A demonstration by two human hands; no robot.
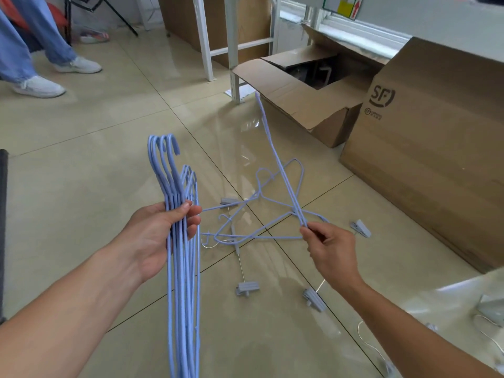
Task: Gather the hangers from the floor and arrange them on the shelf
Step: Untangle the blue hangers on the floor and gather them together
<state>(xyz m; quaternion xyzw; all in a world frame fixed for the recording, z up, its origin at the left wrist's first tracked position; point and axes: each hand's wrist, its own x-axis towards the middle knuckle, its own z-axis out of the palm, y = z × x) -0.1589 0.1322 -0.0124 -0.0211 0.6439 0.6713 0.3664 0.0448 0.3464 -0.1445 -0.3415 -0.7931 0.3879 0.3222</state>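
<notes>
My left hand is shut on a bundle of several light-blue wire hangers, held upright with their hooks pointing up. My right hand pinches one blue hanger by a corner, lifted so it slants up and away from the floor. Under and between my hands a few more blue hangers lie tangled on the tiles. Grey clip hangers with metal rods rest on the floor below them. No shelf surface is identifiable here.
An open cardboard box and a large closed SF box stand on the right. White metal frame legs rise behind them. Another person's legs and white shoes are at the far left. Loose grey clips dot the floor.
</notes>
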